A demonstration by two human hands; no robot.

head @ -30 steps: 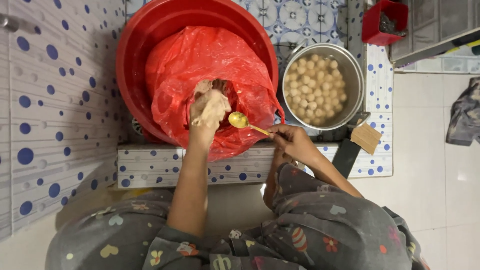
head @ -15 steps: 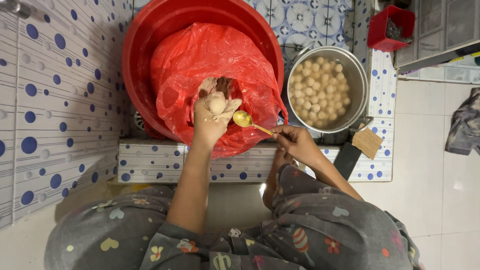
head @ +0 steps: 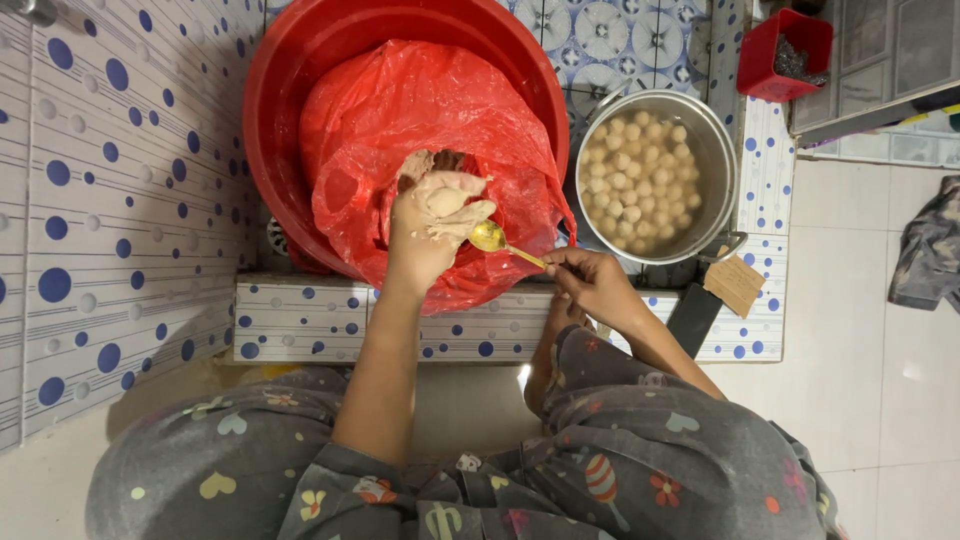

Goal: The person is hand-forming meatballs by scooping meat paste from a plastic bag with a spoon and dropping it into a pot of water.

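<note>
Paste ball (head: 446,201) now bulges from left hand's squeezing fingers (head: 470,212); right hand (head: 590,285) still grips spoon (head: 503,244).

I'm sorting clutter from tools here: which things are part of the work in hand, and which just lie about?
In use: left hand squeezing paste, right hand, gold spoon, red bag, red basin, pot of balls.

Lying about: small red box, grey cloth.

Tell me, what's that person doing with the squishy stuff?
A person is squeezing pale paste in the left hand so a ball pops up from the fist. The right hand holds a gold spoon right beside it. Underneath sits a red basin lined with a red plastic bag. The metal pot alongside holds many finished balls in water.
</note>
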